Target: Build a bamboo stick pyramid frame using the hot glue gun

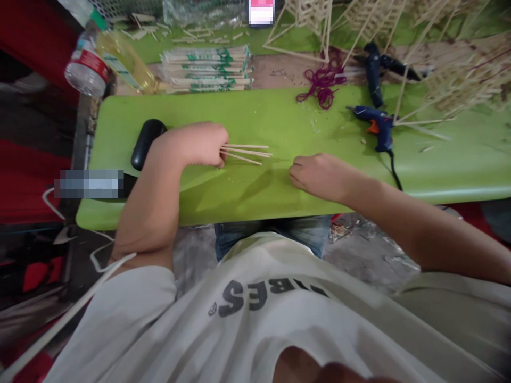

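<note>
Several thin wooden sticks point(249, 152) stick out to the right from my left hand point(207, 143), which is closed around their other ends above the green table point(255, 199). Their free tips fan slightly apart. My right hand point(315, 173) is a short way right of those tips, its fingers curled together and pointing left. What its fingers hold, if anything, is hidden. A blue glue gun point(377, 123) with an orange trigger lies beyond my right hand, its black cord running toward me. A dark oblong case point(147, 143) sits beside my left wrist.
Plastic-wrapped chopstick packs point(207, 69) lie at the back, left of tangled purple string point(323, 82). Two bottles, one with yellow liquid point(125, 61), stand at the far left. Stick lattice frames point(471, 69) and a black glue gun point(373, 74) occupy the back right.
</note>
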The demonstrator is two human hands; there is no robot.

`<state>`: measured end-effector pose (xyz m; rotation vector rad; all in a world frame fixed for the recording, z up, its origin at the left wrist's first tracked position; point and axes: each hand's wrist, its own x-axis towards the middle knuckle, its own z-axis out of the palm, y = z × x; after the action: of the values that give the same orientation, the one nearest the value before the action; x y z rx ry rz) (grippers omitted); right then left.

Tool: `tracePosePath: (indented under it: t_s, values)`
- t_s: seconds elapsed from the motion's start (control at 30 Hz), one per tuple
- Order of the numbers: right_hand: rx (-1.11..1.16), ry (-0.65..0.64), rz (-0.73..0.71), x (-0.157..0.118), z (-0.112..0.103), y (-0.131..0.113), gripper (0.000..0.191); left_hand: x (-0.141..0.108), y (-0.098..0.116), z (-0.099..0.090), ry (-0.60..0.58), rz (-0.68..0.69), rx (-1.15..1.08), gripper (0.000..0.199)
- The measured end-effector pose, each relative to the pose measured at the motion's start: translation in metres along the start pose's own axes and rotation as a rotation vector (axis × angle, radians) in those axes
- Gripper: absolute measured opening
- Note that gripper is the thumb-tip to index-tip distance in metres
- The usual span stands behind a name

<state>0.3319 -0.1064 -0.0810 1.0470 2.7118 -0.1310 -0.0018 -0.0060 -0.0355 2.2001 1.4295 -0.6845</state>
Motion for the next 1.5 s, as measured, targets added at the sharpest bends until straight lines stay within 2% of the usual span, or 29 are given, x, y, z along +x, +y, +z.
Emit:
tracePosePath:
  t_s: [0.1, 0.2, 0.37, 0.53, 0.73, 0.87, 1.0, 1.1, 1.17, 1.33, 1.5]
  values:
    - [-0.017, -0.004, 0.029, 0.002, 0.005, 0.006, 0.032, -0.003, 0.004, -0.003, -0.004, 0.003, 0.0, 0.007]
    - [0.004, 0.055, 0.086, 0.001, 0.013, 0.017, 0.034, -0.004, 0.004, -0.004, -0.004, 0.006, 0.001, 0.009]
    - [0.266, 0.173, 0.061, -0.011, 0.019, 0.026, 0.039, 0.0, -0.002, -0.005, 0.002, 0.008, -0.008, 0.006]
    - [0.247, 0.093, 0.009, -0.019, 0.011, 0.015, 0.038, 0.0, -0.005, -0.008, 0.038, -0.006, -0.03, 0.008]
    - [0.083, -0.014, -0.047, -0.002, 0.005, 0.014, 0.03, 0.005, -0.011, -0.007, 0.041, -0.026, -0.057, 0.008]
    - [0.115, 0.006, -0.09, 0.01, 0.008, 0.024, 0.025, 0.007, -0.016, -0.007, 0.046, -0.031, -0.074, 0.01]
    - [0.193, 0.09, 0.002, 0.017, 0.004, 0.03, 0.029, 0.009, -0.023, -0.007, 0.052, -0.044, -0.047, 0.019]
    - [0.298, 0.197, -0.009, 0.023, -0.005, 0.018, 0.037, 0.01, -0.027, -0.006, 0.062, -0.031, -0.047, 0.024]
    - [0.353, 0.209, -0.052, 0.029, -0.011, 0.002, 0.039, 0.009, -0.029, -0.007, 0.073, -0.037, -0.044, 0.024]
    - [0.264, 0.104, -0.132, 0.049, -0.021, -0.039, 0.039, 0.009, -0.032, -0.008, 0.074, -0.006, 0.0, 0.02]
    - [0.041, -0.028, -0.133, 0.055, -0.03, -0.057, 0.037, 0.011, -0.038, -0.006, 0.116, 0.026, -0.007, 0.014]
